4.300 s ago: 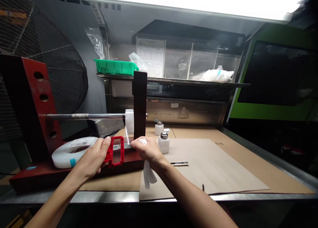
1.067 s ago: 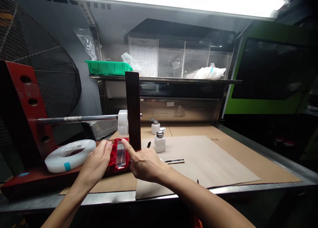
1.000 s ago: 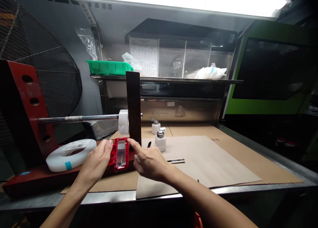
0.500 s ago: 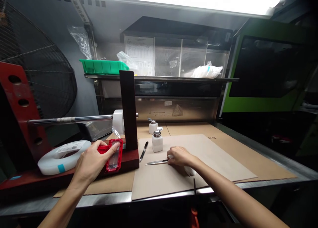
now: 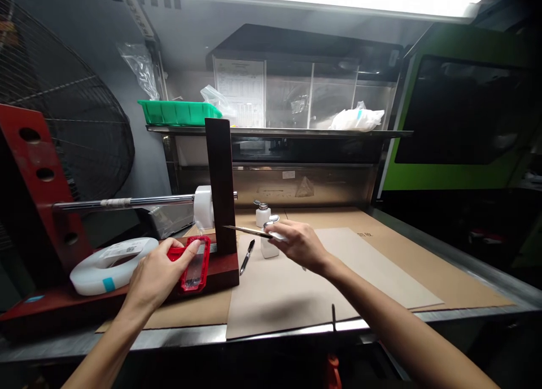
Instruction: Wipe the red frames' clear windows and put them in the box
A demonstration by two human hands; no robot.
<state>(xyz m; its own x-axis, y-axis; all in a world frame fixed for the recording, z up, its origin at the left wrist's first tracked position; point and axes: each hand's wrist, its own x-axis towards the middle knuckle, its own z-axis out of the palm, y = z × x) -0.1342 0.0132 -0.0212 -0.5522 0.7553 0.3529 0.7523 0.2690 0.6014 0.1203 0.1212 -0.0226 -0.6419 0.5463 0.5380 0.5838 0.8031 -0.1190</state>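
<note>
My left hand (image 5: 158, 270) is closed on a red plastic part (image 5: 195, 267) with a clear window, thumb over its upper edge. A thin strip of clear film runs from the top of this part up to a white tape roll (image 5: 203, 208) on a metal rod. My right hand (image 5: 301, 243) is raised above the cardboard, gripping a slim pointed metal tool (image 5: 248, 231); I cannot tell whether it is tweezers or scissors. Its tip points left, in front of the dark upright post (image 5: 220, 186). Behind the right hand, a white pump bottle (image 5: 270, 250) is partly hidden.
A second white bottle (image 5: 263, 215) stands farther back. A black pen (image 5: 247, 257) lies on the cardboard sheet (image 5: 279, 315). On the dark red stand's base rests a large film roll (image 5: 112, 267). A green tray (image 5: 178, 113) and a white bag (image 5: 358, 119) sit on the shelf.
My right hand has lifted the pointed metal tool off the cardboard and brought it up and left towards the post. My left hand holds the red part in nearly the same place.
</note>
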